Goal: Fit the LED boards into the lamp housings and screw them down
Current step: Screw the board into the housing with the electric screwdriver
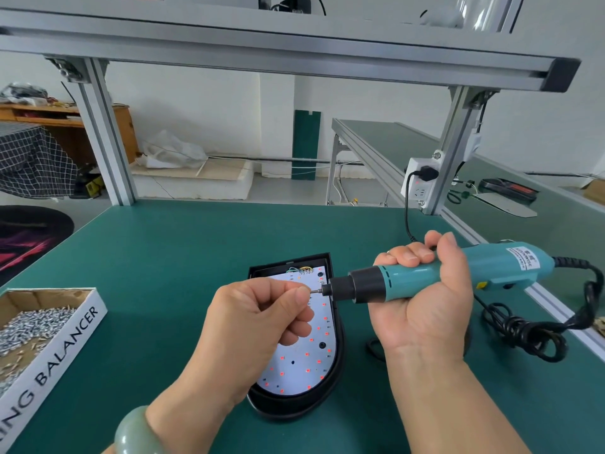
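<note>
Your left hand (262, 316) pinches what looks like a screw (314, 291) at the tip of the driver (425, 276), which your right hand (422, 303) grips lying sideways, and the board (301, 358) sits in the housing (294, 408) right below the driver tip, its long side running away from you.

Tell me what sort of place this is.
Probably a small assembly workshop: a green-matted workbench under an aluminium frame, a corded electric screwdriver in the right hand, and a box of loose screws.
</note>
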{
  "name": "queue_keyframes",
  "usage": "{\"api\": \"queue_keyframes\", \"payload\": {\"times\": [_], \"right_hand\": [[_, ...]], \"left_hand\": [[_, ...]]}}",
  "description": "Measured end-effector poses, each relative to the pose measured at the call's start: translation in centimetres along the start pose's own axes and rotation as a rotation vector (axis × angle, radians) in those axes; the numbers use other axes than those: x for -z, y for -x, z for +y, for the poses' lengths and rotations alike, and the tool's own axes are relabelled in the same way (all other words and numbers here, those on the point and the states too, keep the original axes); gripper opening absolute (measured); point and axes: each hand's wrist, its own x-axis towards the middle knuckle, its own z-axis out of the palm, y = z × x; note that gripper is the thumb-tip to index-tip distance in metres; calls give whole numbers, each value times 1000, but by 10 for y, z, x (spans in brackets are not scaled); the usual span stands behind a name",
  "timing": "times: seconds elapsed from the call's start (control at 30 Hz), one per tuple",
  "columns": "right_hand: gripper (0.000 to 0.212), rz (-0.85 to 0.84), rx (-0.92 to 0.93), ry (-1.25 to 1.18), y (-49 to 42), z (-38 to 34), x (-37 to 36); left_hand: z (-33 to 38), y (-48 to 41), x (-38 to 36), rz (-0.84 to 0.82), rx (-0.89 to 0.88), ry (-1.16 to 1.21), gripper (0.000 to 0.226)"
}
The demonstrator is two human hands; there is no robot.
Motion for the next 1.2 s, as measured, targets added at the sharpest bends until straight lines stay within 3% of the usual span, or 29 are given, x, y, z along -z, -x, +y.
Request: {"api": "queue_keyframes", "payload": {"times": [0.2, 0.27, 0.37, 0.5, 0.6, 0.67, 0.77, 0.93, 1.1, 1.2], "right_hand": [[13, 24, 18, -2, -2, -2, 1], [14, 31, 30, 1, -3, -3, 1], [15, 36, 53, 3, -6, -6, 3], [18, 52, 95, -15, -11, -13, 4], [19, 56, 116, -7, -13, -15, 5], [22, 60, 122, 17, -13, -14, 5], [24, 73, 119, 70, -12, -10, 6], [17, 32, 125, 191, -16, 4, 4], [20, -31, 120, 309, -31, 27, -10], [25, -59, 137, 371, -38, 39, -13]], "left_hand": [[-2, -1, -5, -12, -3, 39, 19], [-1, -1, -4, -35, 3, 56, 8], [0, -7, 10, 0, 20, 53, 35], [-13, -25, 43, 259, 148, -441, 48], [-23, -27, 44, 108, 320, -632, 68], [-23, -30, 33, 31, 286, -707, 46], [-20, -43, 17, -22, 329, -699, 38], [-20, -58, 5, -102, 480, -612, 38], [-22, -64, -2, -152, 439, -622, 25], [-22, -64, -3, -139, 419, -627, 31]]}}
